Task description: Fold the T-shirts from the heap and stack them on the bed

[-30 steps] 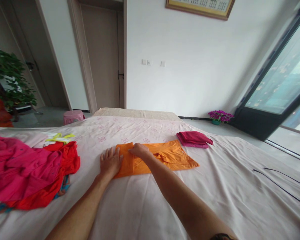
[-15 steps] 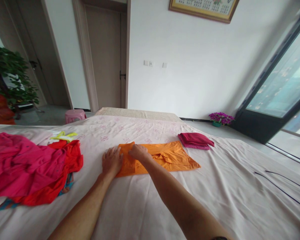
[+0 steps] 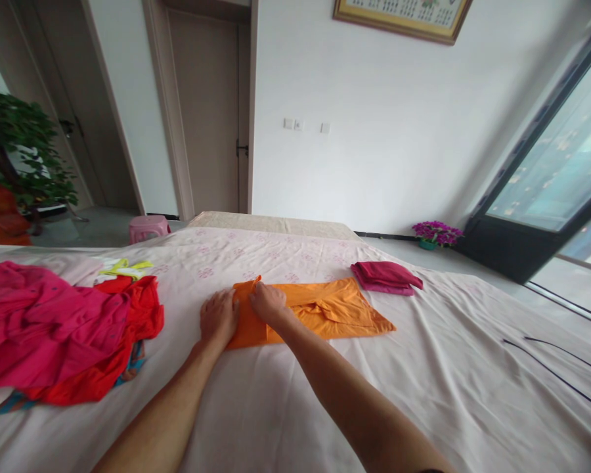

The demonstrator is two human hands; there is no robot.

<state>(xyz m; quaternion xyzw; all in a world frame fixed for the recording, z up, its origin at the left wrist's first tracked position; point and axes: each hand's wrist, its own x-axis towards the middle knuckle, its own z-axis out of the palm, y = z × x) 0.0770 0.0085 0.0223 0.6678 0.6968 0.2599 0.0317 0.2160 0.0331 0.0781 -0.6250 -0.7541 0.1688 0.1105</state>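
An orange shirt [image 3: 335,309], folded into a long strip, lies across the bed, with its left end turned over on itself. My left hand [image 3: 218,317] rests flat on that left end, fingers stretched toward the far side. Closed in a pinch, my right hand [image 3: 268,303] holds the far edge of the turned-over part, and a small corner of cloth sticks up by its fingertips. The right forearm passes over the strip and hides part of its near edge.
A heap of pink clothes [image 3: 54,322] and red clothes [image 3: 145,305] lies on the left. A folded dark red garment [image 3: 385,277] sits beyond the shirt's right end. Thin black cords [image 3: 556,374] lie at the right. A pink stool [image 3: 148,228] stands past the bed sheet [image 3: 423,368].
My right hand has shifted slightly left along with the pinched edge, lifting a small corner. The left hand has moved barely leftward, still on the shirt's end.
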